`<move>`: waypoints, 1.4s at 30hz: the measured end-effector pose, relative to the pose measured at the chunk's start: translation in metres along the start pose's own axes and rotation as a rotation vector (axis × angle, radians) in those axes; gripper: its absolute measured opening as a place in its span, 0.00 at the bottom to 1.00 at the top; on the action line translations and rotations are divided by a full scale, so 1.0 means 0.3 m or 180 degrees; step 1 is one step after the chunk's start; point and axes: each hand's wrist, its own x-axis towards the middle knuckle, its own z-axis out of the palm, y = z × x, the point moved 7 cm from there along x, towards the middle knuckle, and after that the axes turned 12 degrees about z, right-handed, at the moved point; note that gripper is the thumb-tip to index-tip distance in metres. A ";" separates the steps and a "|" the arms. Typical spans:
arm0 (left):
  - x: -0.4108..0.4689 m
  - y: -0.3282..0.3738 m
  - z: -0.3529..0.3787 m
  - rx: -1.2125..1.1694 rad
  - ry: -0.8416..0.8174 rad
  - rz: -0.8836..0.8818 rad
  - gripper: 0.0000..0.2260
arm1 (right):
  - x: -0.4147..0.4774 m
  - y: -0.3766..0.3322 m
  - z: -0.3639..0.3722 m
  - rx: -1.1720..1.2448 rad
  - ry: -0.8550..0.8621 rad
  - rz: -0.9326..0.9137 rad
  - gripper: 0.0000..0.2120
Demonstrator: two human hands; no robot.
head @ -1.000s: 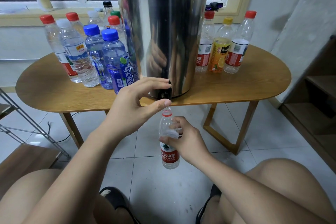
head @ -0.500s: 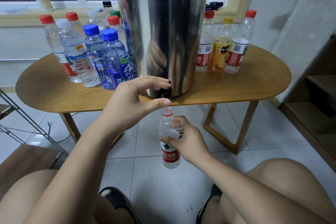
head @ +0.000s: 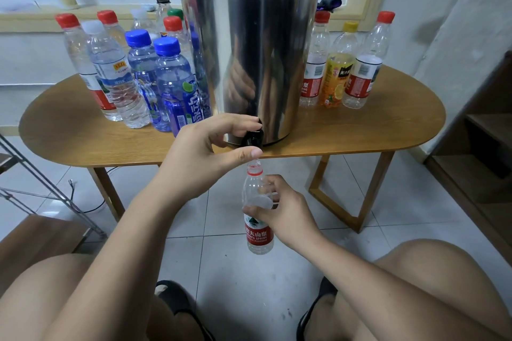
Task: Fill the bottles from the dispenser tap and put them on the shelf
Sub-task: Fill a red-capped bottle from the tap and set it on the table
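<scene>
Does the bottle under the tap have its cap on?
No, the water bottle in the right hand below the black tap has an open mouth, with only a red ring round its neck.

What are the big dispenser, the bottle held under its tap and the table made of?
The dispenser looks like polished stainless steel: its wall shows mirror-like reflections. The bottle is thin clear plastic, see-through, with a glossy red label. The tap is black, probably plastic. The table is wood or veneer, satin with visible grain; I cannot tell which.
</scene>
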 end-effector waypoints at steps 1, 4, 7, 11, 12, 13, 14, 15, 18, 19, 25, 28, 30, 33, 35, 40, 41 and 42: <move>-0.002 0.000 0.000 0.0003 0.0004 0.0009 0.19 | -0.001 0.000 0.000 0.0012 0.0000 -0.0003 0.36; -0.006 0.002 0.001 -0.0002 -0.0001 0.0027 0.19 | 0.000 -0.001 -0.001 0.0058 0.0001 -0.0010 0.36; -0.010 0.003 0.000 0.0033 0.0013 0.0057 0.20 | 0.001 0.000 -0.002 0.0025 0.0012 -0.0018 0.36; -0.010 0.004 -0.002 0.0085 0.0034 0.0090 0.20 | 0.002 0.005 -0.002 0.0016 0.0001 -0.0029 0.36; -0.010 0.005 -0.002 0.0093 0.0040 0.0104 0.20 | 0.003 0.006 -0.002 0.0018 0.0004 -0.0027 0.36; -0.010 0.005 -0.001 0.0092 0.0049 0.0109 0.20 | 0.004 0.007 -0.002 0.0025 0.0007 -0.0029 0.36; -0.011 0.005 0.000 0.0084 0.0058 0.0113 0.20 | 0.005 0.008 -0.001 0.0034 0.0010 -0.0028 0.36; -0.011 0.005 0.000 0.0076 0.0066 0.0119 0.20 | 0.007 0.009 0.000 0.0047 0.0011 -0.0029 0.36; -0.011 0.004 0.001 0.0084 0.0073 0.0141 0.20 | 0.009 0.010 0.002 0.0092 0.0011 -0.0032 0.35; -0.011 0.004 0.002 0.0086 0.0070 0.0150 0.20 | 0.010 0.011 0.003 0.0101 0.0012 -0.0037 0.35; -0.009 0.003 0.001 0.0106 0.0062 0.0163 0.21 | 0.009 0.009 0.002 0.0083 0.0012 -0.0058 0.36; -0.008 0.003 0.001 0.0105 0.0056 0.0175 0.21 | 0.011 0.009 0.004 0.0067 0.0018 -0.0048 0.36; -0.008 0.002 0.001 0.0112 0.0056 0.0187 0.21 | 0.011 0.008 0.005 0.0069 0.0015 -0.0036 0.37; -0.009 0.002 0.001 0.0110 0.0062 0.0202 0.21 | 0.009 0.007 0.003 0.0091 0.0011 -0.0029 0.36; -0.009 0.003 0.001 0.0102 0.0062 0.0209 0.21 | 0.009 0.007 0.002 0.0091 0.0003 -0.0018 0.36; -0.007 0.002 -0.001 0.0131 0.0052 0.0197 0.21 | 0.007 0.005 0.000 0.0080 0.0006 -0.0021 0.36; -0.007 0.001 0.000 0.0133 0.0053 0.0197 0.21 | 0.007 0.005 0.000 0.0078 0.0010 -0.0018 0.36; -0.007 0.001 0.000 0.0137 0.0051 0.0198 0.21 | 0.007 0.005 0.000 0.0068 0.0016 -0.0018 0.36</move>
